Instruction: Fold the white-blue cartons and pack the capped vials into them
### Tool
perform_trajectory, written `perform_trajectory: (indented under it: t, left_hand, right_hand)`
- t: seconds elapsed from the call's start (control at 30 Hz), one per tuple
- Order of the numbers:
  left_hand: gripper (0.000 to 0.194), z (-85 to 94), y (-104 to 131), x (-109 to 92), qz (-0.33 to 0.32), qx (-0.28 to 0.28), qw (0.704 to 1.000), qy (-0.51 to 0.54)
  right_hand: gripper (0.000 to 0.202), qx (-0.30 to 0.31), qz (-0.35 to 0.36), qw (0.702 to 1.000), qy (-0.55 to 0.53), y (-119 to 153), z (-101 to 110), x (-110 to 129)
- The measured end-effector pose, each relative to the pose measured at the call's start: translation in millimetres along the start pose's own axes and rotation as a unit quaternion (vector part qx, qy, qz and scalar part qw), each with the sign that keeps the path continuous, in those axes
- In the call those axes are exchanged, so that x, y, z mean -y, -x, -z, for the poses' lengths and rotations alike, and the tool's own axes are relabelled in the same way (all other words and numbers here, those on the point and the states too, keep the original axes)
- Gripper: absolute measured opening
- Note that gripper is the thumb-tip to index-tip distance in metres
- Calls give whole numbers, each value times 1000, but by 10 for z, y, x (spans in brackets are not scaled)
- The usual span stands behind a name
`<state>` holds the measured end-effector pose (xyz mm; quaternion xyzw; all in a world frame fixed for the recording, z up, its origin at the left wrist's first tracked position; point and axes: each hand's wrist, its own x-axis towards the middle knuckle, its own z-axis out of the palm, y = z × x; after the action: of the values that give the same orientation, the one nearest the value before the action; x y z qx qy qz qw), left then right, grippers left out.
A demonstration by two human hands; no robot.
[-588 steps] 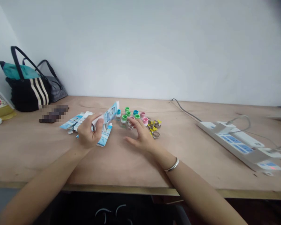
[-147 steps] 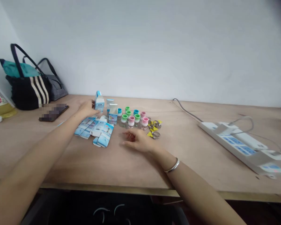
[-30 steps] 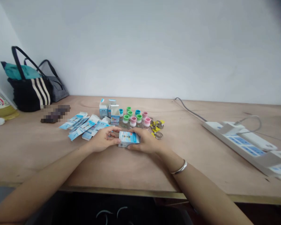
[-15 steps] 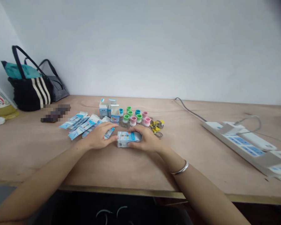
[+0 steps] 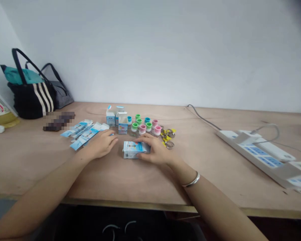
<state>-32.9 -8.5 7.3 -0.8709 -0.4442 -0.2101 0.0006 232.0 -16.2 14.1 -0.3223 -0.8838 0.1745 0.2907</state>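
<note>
While the left hand [image 5: 101, 144] rests flat and empty, the right hand [image 5: 157, 152] grasps the small box [image 5: 133, 149].

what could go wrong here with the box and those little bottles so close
The right hand holds the small box on its side, just in front of the capped bottles; a push forward might topple them. The left hand rests over the flat cartons and might scatter them.
</note>
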Motion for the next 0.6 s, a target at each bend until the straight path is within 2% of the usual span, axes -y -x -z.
perform_trajectory:
  t: [0.03,0.13,0.23,0.3,0.4,0.5,0.6]
  left_hand:
    - [34,37,-17,-84,-15,-8,999,33]
    - [49,109,-65,-325,-90,18,989,113]
    - [65,147,-85,-378,-114,57,982,140]
    - [62,193,-75,-275,-78,58,985,146]
    - [55,307,-46,-7,15,9,986,168]
    - [59,398,-57,248,106,-64,967,224]
    - [61,382,-153,421,159,-106,960,206]
  right_hand:
    - [45,0,7,1000,-2,-4,-8,7]
    - [48,-10,29,999,-10,-18,-40,32]
    - [53,-40,37,998,-35,-26,-73,49]
    - [60,-65,40,996,-54,-23,-85,46]
    - [66,-82,32,994,-60,-11,-85,26]
    - [63,-71,13,996,-49,2,-74,11]
    - [62,-46,7,998,-42,12,-71,19]
